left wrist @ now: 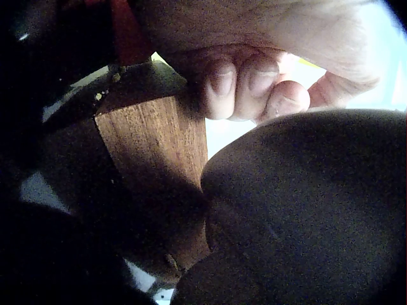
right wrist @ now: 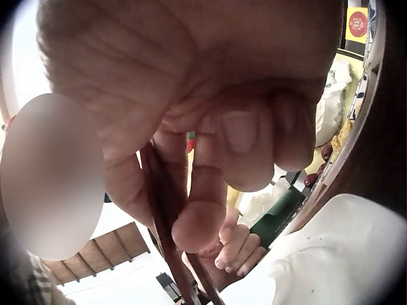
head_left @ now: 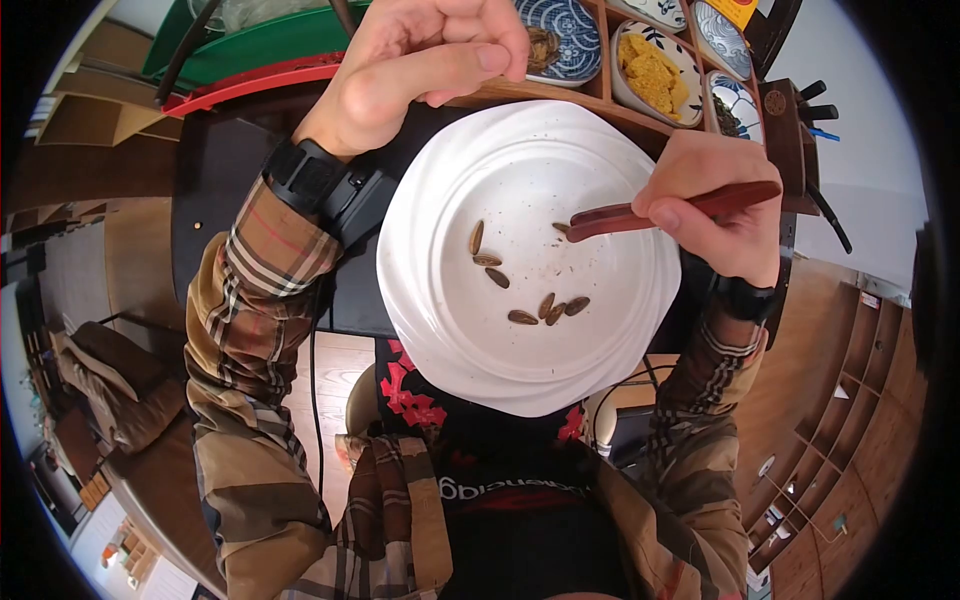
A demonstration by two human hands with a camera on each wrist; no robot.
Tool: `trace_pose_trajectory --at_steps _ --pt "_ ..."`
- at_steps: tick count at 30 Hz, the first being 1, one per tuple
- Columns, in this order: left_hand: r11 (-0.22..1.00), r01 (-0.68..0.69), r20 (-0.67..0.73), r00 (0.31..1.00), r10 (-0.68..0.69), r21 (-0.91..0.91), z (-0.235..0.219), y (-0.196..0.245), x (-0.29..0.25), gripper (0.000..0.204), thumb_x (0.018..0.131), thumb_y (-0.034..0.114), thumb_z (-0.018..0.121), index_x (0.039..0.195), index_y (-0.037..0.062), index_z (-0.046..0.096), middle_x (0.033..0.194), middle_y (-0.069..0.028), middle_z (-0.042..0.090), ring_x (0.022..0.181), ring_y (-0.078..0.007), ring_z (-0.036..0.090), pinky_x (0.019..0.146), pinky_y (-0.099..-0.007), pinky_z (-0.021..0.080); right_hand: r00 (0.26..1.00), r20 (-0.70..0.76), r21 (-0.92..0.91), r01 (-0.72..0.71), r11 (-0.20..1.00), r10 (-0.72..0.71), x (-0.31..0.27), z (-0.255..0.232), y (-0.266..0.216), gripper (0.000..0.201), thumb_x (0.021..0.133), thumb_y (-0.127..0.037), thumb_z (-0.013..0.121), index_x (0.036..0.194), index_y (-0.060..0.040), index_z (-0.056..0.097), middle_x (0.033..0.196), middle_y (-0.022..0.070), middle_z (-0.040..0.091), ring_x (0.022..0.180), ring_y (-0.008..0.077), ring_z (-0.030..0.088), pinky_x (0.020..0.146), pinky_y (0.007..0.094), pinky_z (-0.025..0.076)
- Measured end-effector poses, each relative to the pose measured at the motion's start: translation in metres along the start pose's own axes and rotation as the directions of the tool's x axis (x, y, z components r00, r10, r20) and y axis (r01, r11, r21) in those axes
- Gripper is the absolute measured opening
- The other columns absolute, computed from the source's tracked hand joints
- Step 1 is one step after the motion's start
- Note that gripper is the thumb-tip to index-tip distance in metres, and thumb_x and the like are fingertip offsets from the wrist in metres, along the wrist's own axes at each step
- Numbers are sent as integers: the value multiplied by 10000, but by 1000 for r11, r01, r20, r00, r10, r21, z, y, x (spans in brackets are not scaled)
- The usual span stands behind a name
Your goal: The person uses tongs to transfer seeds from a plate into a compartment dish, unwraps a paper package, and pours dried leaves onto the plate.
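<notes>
My right hand (head_left: pixel 712 205) grips dark red wooden tweezers (head_left: pixel 665 212), seen as two long prongs in the right wrist view. Their tips sit right at a striped sunflower seed (head_left: pixel 561 228) inside the wide white bowl (head_left: pixel 415 270). More seeds lie in two loose groups on the bowl's floor, one on the left (head_left: pixel 487 260) and one near the front (head_left: pixel 555 312). Beyond the bowl's far left rim, my left hand (head_left: pixel 425 55) is held up, its fingers loosely curled and nothing visible in them. In the left wrist view those fingertips (left wrist: pixel 254 86) hang beside a wooden corner.
A wooden divided tray (head_left: pixel 606 110) stands behind the bowl, with small patterned dishes; one holds yellow food (head_left: pixel 655 75), another a pile of seeds (head_left: pixel 543 50). At far left is a green and red bin (head_left: pixel 270 75). A dark holder with black handles (head_left: pixel 785 140) stands right.
</notes>
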State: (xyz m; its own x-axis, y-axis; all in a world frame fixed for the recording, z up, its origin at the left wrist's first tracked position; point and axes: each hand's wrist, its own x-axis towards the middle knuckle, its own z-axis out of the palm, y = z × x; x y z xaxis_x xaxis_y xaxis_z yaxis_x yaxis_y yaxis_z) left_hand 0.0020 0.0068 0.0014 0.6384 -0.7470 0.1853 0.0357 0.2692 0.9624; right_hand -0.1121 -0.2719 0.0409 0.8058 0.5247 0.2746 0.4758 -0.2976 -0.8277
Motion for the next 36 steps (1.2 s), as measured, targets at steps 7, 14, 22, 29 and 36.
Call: trace_pose_trajectory --at_steps 7,14,22,29,36 --pt "999 -26 14 1000 26 -19 1 1 1 112 945 112 642 939 0 640 718 13 606 570 -19 420 510 -196 254 999 44 -50 19 999 -17 1 0 0 38 838 -8 751 859 -1 720 755 68 678 639 148 591 567 265 439" --pt "1000 0 -5 1000 0 13 1 1 1 112 939 111 642 933 -1 641 710 15 600 568 -20 423 510 -194 256 1000 -8 -129 -17 991 16 0 2 -2 49 899 -24 719 935 8 708 806 69 680 662 149 602 581 271 440" --pt "1000 -9 -5 1000 9 8 0 0 0 122 940 116 645 933 -6 641 693 20 587 564 -22 418 511 -200 252 997 -66 -64 41 997 -45 -2 1 9 62 912 -32 716 956 11 709 863 81 694 715 138 603 616 265 443" --pt "1000 -18 3 1000 18 -9 2 1 0 135 946 129 651 935 -5 640 694 21 587 562 -22 415 506 -200 247 1000 16 -123 16 992 -14 3 1 -2 53 888 -12 726 939 5 724 836 80 699 711 152 612 605 268 442" --pt "1000 -2 -2 1000 2 4 0 0 0 131 946 128 651 937 -3 640 700 20 589 563 -20 414 505 -198 246 997 72 -89 -25 996 31 5 2 -7 71 868 -4 740 939 1 736 820 78 703 711 152 628 611 262 459"
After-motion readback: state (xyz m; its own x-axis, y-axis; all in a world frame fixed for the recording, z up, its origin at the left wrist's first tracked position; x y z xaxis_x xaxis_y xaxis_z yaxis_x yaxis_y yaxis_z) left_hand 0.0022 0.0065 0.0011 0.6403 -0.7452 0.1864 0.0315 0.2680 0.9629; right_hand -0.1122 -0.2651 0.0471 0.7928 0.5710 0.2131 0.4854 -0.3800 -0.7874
